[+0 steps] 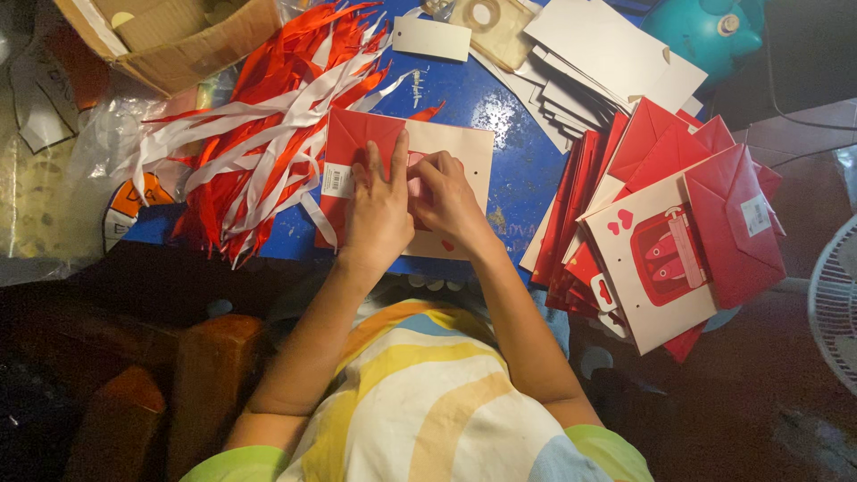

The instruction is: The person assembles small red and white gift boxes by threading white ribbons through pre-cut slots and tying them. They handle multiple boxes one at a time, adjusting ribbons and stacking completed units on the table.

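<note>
Here: blue table (513, 174), dim floor; both hands (412, 201) pressing flat paper bag (464, 152).

The left hand (379, 210) and right hand (446, 198) cover the middle of the flat red and cream paper bag (460, 147), so whatever the fingertips pinch there cannot be made out. The cardboard box (170, 40) and the teal round object (705, 27) are cut off by the top edge. The white fan (835, 299) is cut off at the right edge.
</note>
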### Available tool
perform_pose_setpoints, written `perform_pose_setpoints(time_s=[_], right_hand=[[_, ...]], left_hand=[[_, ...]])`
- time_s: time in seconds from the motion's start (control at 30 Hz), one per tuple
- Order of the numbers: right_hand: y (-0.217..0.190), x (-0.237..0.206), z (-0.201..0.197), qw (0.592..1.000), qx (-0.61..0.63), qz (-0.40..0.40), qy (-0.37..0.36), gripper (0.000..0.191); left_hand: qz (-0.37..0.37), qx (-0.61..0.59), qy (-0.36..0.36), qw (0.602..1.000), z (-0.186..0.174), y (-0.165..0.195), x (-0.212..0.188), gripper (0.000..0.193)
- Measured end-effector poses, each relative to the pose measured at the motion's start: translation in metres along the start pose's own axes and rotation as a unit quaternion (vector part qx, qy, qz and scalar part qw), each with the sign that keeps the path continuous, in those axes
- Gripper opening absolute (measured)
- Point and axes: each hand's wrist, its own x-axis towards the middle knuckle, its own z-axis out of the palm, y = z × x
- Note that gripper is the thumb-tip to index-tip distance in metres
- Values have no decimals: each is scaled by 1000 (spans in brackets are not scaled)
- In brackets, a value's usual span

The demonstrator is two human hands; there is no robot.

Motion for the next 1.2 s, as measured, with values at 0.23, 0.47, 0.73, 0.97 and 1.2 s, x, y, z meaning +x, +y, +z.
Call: perform_pose_setpoints(time_s=[0.23, 0.47, 0.73, 0.97, 1.2], right_hand=[[1, -3, 14, 999, -40, -14, 32, 26], [7, -4, 17, 996, -54, -44, 50, 28], [1, -1, 17, 998, -40, -20, 55, 28], [-12, 3, 15, 998, -25, 32, 55, 16], [-13, 3, 14, 996, 30, 71, 47, 12]], left_hand=[[1, -28, -10, 1000, -7, -5, 1, 109], [1, 6, -18, 1000, -6, -2, -1, 112], [2, 2, -29, 1000, -13, -1, -1, 115], [-4, -8, -23, 1000, -14, -5, -3, 117], [22, -42, 21, 999, -14, -14, -5, 112]])
